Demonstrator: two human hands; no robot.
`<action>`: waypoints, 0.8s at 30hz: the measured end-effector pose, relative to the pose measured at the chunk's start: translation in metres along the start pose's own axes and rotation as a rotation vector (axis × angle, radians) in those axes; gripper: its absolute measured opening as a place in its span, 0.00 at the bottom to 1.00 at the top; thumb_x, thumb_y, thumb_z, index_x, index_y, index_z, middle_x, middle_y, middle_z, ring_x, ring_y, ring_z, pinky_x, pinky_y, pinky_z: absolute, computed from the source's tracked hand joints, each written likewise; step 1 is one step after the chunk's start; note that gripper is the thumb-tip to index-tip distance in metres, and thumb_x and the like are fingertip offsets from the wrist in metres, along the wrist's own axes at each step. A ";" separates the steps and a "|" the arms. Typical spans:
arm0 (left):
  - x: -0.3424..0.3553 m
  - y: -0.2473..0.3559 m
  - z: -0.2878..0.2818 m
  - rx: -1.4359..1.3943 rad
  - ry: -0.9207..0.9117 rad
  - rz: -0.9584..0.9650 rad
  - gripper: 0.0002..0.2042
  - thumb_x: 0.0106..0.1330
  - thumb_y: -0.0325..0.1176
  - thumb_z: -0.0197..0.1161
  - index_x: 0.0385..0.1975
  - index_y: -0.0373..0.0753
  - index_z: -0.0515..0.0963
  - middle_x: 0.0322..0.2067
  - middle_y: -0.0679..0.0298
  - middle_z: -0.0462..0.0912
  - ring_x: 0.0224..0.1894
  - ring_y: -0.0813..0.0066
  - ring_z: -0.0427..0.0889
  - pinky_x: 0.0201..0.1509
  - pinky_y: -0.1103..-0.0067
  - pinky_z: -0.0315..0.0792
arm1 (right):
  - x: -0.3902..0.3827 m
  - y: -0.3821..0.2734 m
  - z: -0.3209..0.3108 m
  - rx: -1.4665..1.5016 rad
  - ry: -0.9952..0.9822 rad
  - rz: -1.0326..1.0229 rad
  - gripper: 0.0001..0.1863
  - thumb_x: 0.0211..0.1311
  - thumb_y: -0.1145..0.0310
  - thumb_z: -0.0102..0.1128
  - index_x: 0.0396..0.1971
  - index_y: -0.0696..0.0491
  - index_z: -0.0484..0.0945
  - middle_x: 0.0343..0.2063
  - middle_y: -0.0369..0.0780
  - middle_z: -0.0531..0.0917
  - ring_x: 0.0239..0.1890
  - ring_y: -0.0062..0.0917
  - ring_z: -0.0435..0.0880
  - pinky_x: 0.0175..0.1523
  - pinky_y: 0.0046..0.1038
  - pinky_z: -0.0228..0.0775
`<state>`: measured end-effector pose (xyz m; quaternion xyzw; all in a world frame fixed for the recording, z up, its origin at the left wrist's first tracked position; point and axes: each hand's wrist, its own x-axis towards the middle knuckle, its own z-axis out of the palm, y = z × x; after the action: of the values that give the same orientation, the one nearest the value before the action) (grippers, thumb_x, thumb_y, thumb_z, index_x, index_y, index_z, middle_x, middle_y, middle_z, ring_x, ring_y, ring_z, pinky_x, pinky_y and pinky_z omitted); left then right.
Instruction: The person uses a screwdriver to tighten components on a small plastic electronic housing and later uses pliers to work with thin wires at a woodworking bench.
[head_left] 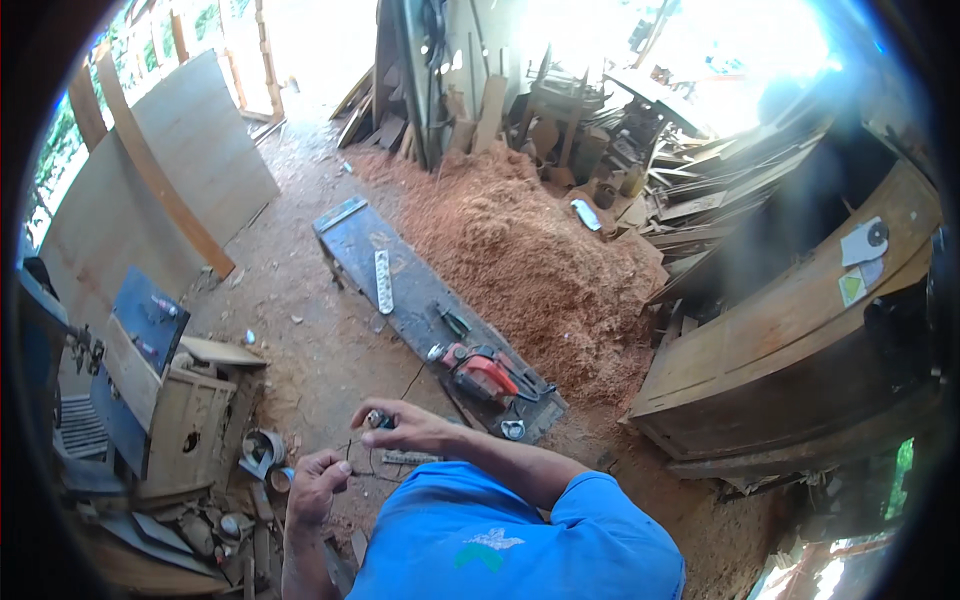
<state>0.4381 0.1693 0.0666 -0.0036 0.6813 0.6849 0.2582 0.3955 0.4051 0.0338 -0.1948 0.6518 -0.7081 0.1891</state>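
In front of my chest, my left hand point(318, 485) is closed, thumb and finger pinching a thin dark wire point(348, 450). To its right, my right hand point(415, 428) curls around a small dark cylindrical piece with a shiny end point(379, 420); its exact kind is unclear. Just beyond my hands stands a long, low dark bench point(350, 235). On it lie a red and black power tool point(482, 373), green-handled pliers point(455, 320) and a white power strip point(383, 282). A thin dark cord point(413, 382) hangs beside the bench's near side.
A large heap of reddish sawdust point(520, 240) borders the bench's far side. Scrap wood point(700, 195) is piled behind it. A long wooden cabinet point(770, 350) stands right. On the left are a leaning panel point(190, 140), a wooden box point(185, 430) and scattered offcuts.
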 end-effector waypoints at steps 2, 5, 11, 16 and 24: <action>-0.007 0.015 0.003 0.145 0.063 0.060 0.10 0.63 0.32 0.59 0.24 0.33 0.78 0.18 0.71 0.72 0.22 0.83 0.67 0.26 0.81 0.62 | 0.003 -0.008 -0.005 0.198 -0.055 0.393 0.19 0.69 0.49 0.54 0.40 0.52 0.76 0.31 0.33 0.74 0.29 0.16 0.70 0.33 0.21 0.66; 0.005 0.025 0.004 0.343 -0.012 0.007 0.12 0.64 0.36 0.59 0.25 0.33 0.78 0.18 0.68 0.73 0.23 0.81 0.70 0.26 0.78 0.64 | 0.002 0.035 -0.008 0.307 0.107 0.582 0.19 0.69 0.50 0.50 0.31 0.50 0.79 0.24 0.32 0.75 0.27 0.19 0.72 0.38 0.27 0.64; 0.011 0.018 0.000 -0.002 -0.134 -0.109 0.11 0.69 0.36 0.63 0.26 0.36 0.78 0.18 0.72 0.73 0.20 0.87 0.69 0.22 0.84 0.61 | -0.010 0.020 0.004 0.213 0.033 0.440 0.26 0.69 0.48 0.45 0.22 0.55 0.75 0.17 0.32 0.70 0.20 0.16 0.64 0.27 0.23 0.53; 0.009 0.009 0.004 -0.104 -0.180 -0.148 0.10 0.69 0.35 0.63 0.27 0.38 0.76 0.18 0.75 0.70 0.19 0.89 0.64 0.22 0.86 0.57 | -0.013 0.031 0.011 0.253 0.012 0.417 0.23 0.68 0.52 0.41 0.23 0.55 0.74 0.17 0.33 0.71 0.20 0.17 0.65 0.27 0.24 0.54; 0.015 0.009 0.012 -0.099 -0.239 -0.148 0.10 0.69 0.36 0.64 0.27 0.38 0.76 0.19 0.76 0.69 0.20 0.89 0.62 0.22 0.85 0.57 | -0.015 0.047 0.005 0.183 -0.095 0.259 0.20 0.66 0.57 0.38 0.26 0.56 0.74 0.20 0.37 0.75 0.21 0.20 0.69 0.29 0.25 0.62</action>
<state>0.4264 0.1859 0.0701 0.0152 0.6087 0.6925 0.3869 0.4120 0.4050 -0.0127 -0.1244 0.5947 -0.7241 0.3264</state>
